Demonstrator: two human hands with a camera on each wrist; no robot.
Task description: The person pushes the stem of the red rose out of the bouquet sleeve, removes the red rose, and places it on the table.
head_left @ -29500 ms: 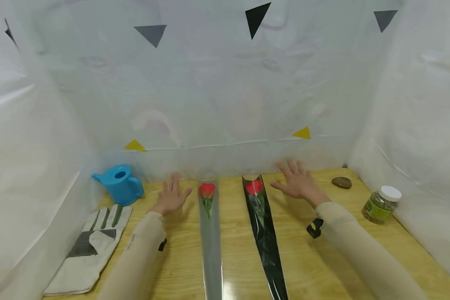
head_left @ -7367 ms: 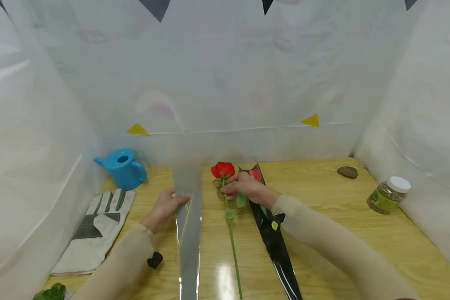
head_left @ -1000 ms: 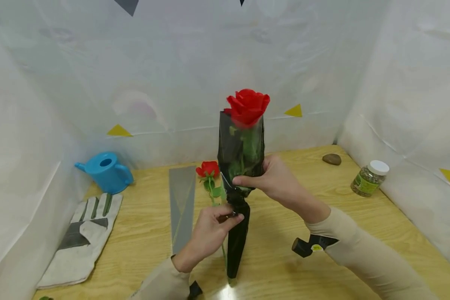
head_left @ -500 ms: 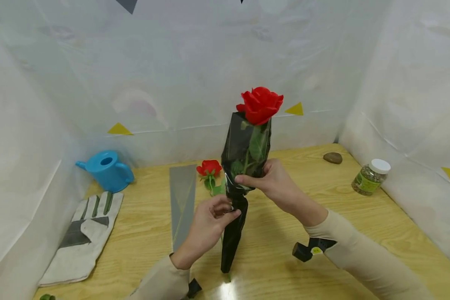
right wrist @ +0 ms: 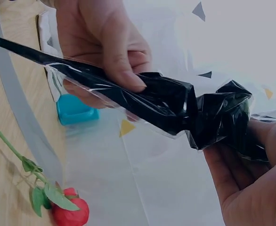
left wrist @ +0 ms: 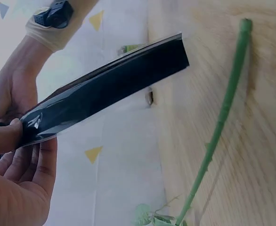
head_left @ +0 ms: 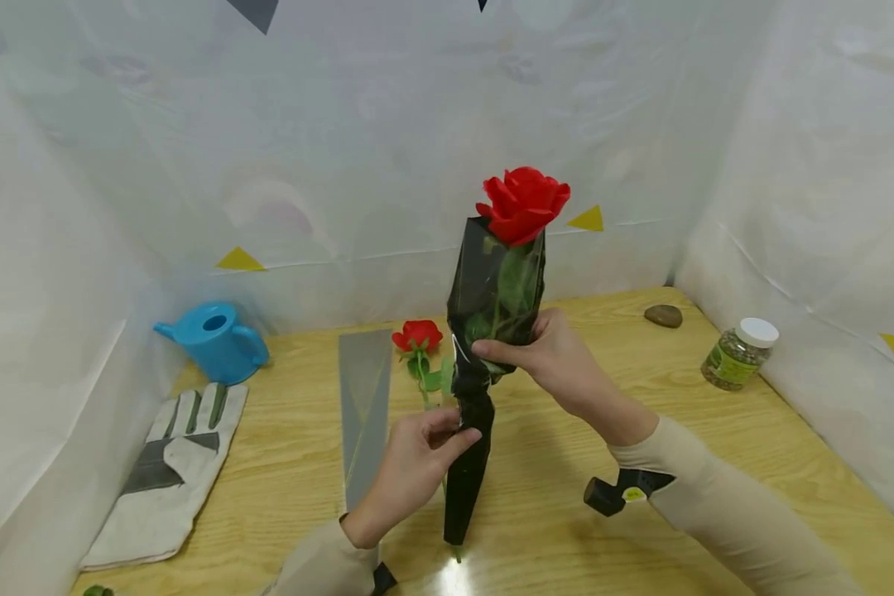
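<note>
A red rose stands upright in a black plastic sleeve, held above the wooden table. My right hand grips the sleeve around the leaves, just under the bloom. My left hand pinches the sleeve lower down, where it is crumpled. The sleeve's narrow black end points down at the table. A second red rose lies flat on the table with its green stem bare. Beside that rose lies a grey empty sleeve.
A blue watering can and a white work glove sit at the left. A small stone and a white-capped jar stand at the right. White plastic sheeting walls the table on three sides.
Over the last second the sleeved rose has tilted slightly right and risen a little. Both hands keep their hold. Earlier, both roses lay in sleeves on the table.
</note>
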